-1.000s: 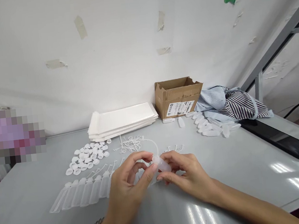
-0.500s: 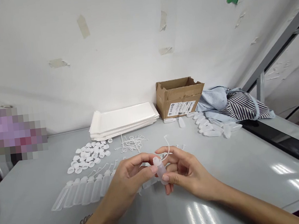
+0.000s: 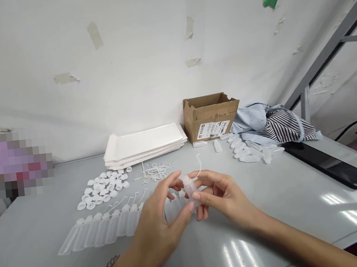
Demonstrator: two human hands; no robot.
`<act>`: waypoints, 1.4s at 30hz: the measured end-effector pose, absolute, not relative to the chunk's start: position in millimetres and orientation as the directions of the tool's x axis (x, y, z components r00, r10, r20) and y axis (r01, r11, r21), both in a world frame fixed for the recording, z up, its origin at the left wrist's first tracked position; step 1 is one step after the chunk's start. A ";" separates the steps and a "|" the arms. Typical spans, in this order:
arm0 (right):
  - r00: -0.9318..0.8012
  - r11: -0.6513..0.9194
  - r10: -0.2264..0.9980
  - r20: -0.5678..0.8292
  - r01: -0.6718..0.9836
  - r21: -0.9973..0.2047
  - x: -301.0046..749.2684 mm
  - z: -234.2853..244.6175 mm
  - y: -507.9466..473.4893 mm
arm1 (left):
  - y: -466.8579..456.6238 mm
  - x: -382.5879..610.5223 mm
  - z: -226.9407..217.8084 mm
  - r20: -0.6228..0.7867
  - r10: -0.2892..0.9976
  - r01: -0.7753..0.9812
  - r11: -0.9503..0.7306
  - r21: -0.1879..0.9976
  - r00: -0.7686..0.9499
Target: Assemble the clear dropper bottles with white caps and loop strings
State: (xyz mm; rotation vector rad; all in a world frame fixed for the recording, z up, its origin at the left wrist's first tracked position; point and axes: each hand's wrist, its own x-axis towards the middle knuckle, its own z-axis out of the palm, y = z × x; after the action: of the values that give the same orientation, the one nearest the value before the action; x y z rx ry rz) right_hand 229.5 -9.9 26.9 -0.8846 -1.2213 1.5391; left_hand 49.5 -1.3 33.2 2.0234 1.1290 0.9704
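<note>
Between the thumb and fingers of my right hand (image 3: 226, 194) is a small translucent squeeze bottle (image 3: 189, 187), held nearly upright. A thin white strap (image 3: 199, 165) curves up beside its top. My left hand (image 3: 156, 223) is just left of the bottle, its thumb and fingers spread apart. The thumb tip lies close to the bottle's lower side; I cannot tell whether it touches. Partly behind my left hand runs a row of similar bottles (image 3: 97, 230), several with straps sticking up. White caps (image 3: 103, 189) lie in a group behind the row, near a tangle of loose straps (image 3: 155, 171).
Against the wall are a stack of white padded envelopes (image 3: 147, 140) and an open cardboard box (image 3: 191, 121). Loose bottles (image 3: 247, 151) lie before the box. Farther right are blue and striped cloth (image 3: 284, 124) and a long black object (image 3: 328, 166). Someone in purple (image 3: 1, 158), blurred, is at far left.
My left hand's fingers have come off the bottle's top and spread apart. My right hand still holds the bottle, now slightly higher. The whole view has shifted a little.
</note>
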 end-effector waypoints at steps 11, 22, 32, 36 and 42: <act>-0.171 -0.033 0.985 0.006 -0.224 -0.974 236.9 24.4 -2.8 | 8.7 65.5 34.3 0.565 0.637 0.567 -0.756 0.327 0.524; -0.073 0.002 0.997 0.012 -0.136 -0.991 247.7 29.4 5.1 | 22.8 87.7 44.9 0.499 0.674 0.554 -0.736 0.389 0.545; -0.025 0.023 0.999 0.026 -0.108 -0.994 254.5 34.2 9.9 | 27.2 98.3 47.0 0.524 0.664 0.538 -0.744 0.396 0.533; -0.027 0.023 0.999 0.026 -0.108 -0.994 255.3 34.2 9.5 | 27.2 97.9 47.6 0.525 0.654 0.527 -0.754 0.393 0.544; -0.002 0.053 0.999 0.053 -0.086 -0.995 261.7 34.6 13.6 | 28.1 97.3 48.3 0.498 0.645 0.486 -0.764 0.425 0.579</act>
State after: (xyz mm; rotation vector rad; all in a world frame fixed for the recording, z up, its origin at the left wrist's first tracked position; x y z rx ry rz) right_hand 261.7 13.6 34.6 -1.1053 -1.1731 1.2127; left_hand 97.3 28.1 48.3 2.5695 0.9381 0.9554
